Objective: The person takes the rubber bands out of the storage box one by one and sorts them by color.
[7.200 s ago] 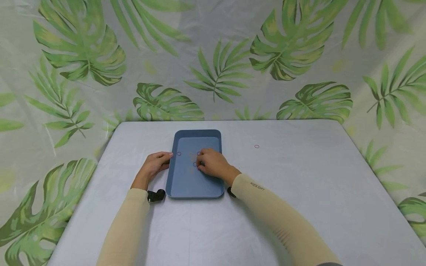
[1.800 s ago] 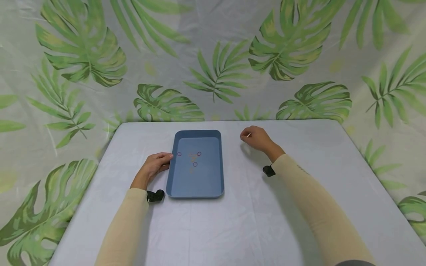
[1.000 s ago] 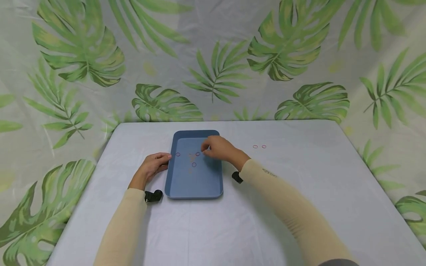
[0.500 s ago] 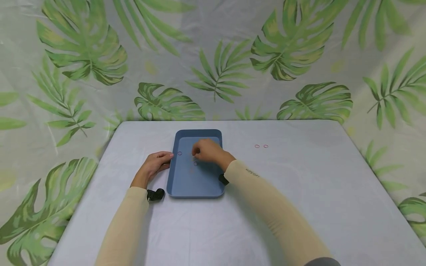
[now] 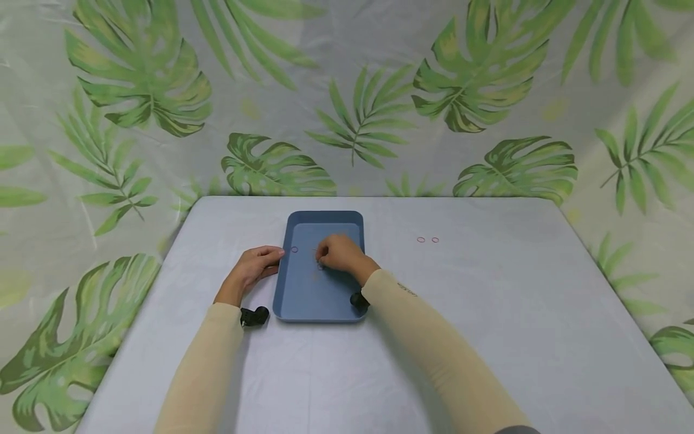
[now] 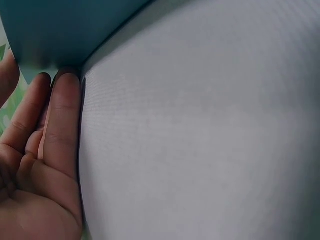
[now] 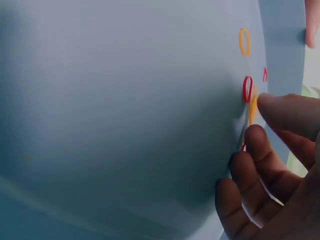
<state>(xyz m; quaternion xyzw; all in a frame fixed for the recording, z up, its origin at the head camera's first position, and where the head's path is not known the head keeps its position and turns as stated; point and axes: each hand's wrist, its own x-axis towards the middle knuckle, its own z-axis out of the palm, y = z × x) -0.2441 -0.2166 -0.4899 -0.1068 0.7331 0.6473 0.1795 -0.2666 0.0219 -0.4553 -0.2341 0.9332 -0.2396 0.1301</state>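
Note:
The blue tray (image 5: pixel 318 310) lies on the table, its left rim held by my left hand (image 5: pixel 252 269). In the left wrist view, two straight fingers (image 6: pixel 62 125) touch the tray's outer wall (image 6: pixel 65 30), with another digit by the rim. My right hand (image 5: pixel 338 253) reaches down into the tray. In the right wrist view its thumb and fingertips stand apart beside orange rubber bands (image 7: pixel 253 107); I see nothing pinched. Near them lie a red rubber band (image 7: pixel 248 90) and a lone orange rubber band (image 7: pixel 244 41). Another red rubber band (image 5: pixel 294 249) lies near the tray's left side.
Two red rubber bands (image 5: pixel 428 240) lie side by side on the white tabletop (image 5: pixel 488 289), right of the tray. A leaf-patterned cloth (image 5: pixel 358 120) hangs behind the table. Both wrists carry small black cameras (image 5: pixel 255 316).
A second red rubber band now lies on the table beside the first. My right hand has returned from there to the tray's middle. My left hand stays at the rim.

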